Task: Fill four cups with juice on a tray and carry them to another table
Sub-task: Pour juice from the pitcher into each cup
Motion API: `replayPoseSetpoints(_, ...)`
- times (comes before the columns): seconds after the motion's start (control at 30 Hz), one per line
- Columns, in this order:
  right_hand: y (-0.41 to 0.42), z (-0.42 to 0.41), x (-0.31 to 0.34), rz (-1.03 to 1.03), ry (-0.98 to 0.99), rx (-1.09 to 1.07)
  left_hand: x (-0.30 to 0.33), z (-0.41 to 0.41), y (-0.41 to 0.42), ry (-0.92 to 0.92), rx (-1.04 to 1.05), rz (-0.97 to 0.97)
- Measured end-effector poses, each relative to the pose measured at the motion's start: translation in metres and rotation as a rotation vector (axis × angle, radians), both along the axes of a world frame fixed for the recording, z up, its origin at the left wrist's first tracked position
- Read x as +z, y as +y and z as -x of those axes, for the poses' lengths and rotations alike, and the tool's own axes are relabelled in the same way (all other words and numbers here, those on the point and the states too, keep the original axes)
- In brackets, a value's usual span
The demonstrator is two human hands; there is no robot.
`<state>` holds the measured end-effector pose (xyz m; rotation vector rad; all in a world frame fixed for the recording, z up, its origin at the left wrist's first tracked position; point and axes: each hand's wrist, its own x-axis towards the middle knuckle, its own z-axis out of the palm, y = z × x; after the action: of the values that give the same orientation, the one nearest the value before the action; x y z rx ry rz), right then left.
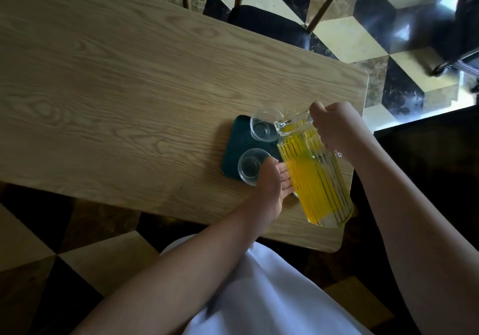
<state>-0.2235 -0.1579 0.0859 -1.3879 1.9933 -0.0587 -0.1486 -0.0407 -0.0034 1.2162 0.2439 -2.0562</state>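
The right hand comes in from the lower right on a long bare forearm and curls into a fist around the handle at the top of a ribbed glass pitcher. That grip is fully closed on the handle, knuckles up, wrist bent slightly inward. The pitcher is tilted, its spout leaning toward the far side and over the tray, its base raised toward the near edge of the desk. Orange juice fills most of the body of the pitcher and reaches up toward the spout.

The left hand reaches in from the lower centre, forearm running diagonally up from the white garment. Its palm faces right and its fingers lie flat against the lower side of the pitcher; this grip is open, steadying rather than wrapping. The thumb side rests just beside the nearer cup.

A dark green tray lies on the desk near its right end. Two clear cups show on it: the far cup, right beside the spout, and the near cup, touching the left hand. Both look empty. The pitcher hides the right part of the tray, so any other cups cannot be seen.

Beyond the desk stands a chair on a patterned tile floor.
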Motion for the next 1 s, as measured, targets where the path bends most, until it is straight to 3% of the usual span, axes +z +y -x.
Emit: replayPoseSetpoints(1.0,-0.017,-0.017,-0.003,-0.152,0.101,0.165,0.007,-0.016,-0.005,0.0,-0.018,-0.132)
